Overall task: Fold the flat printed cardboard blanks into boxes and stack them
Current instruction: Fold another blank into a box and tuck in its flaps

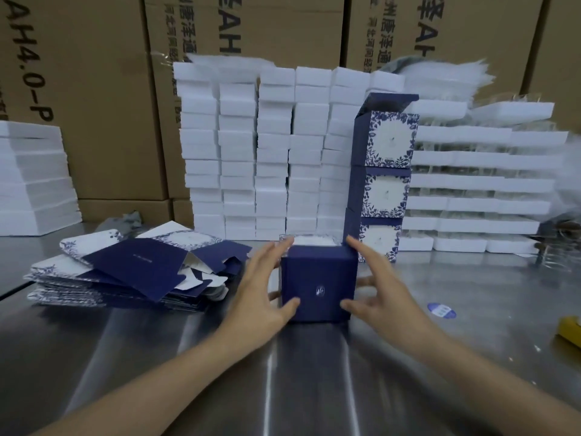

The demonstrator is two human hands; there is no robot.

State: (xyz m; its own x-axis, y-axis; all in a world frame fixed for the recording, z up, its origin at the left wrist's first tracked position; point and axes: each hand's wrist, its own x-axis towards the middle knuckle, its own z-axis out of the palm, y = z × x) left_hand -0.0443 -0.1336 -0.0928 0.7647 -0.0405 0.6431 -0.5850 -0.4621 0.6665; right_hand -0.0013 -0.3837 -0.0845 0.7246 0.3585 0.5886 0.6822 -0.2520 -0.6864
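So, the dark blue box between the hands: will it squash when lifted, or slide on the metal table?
Probably light and somewhat squashable: the box is thin card like the flat blanks, and its top looks unclosed. It would likely slide easily, since the steel table is smooth and shiny. Tipping seems unlikely, as it sits flat and cube-like.

Centre, the box I have folded point(319, 287): smooth matt navy card with a small silvery emblem. Beneath it, the table point(283, 388): brushed metal, glossy, streaked with reflections. At 9 o'clock, my flat blanks point(135, 265): thin printed card, matt navy and white. At 12 o'clock, white stacks point(270, 152): matt, whether paper or foam I cannot tell. Behind them, brown cartons point(103, 105): matt cardboard under shiny clear tape point(160, 89).
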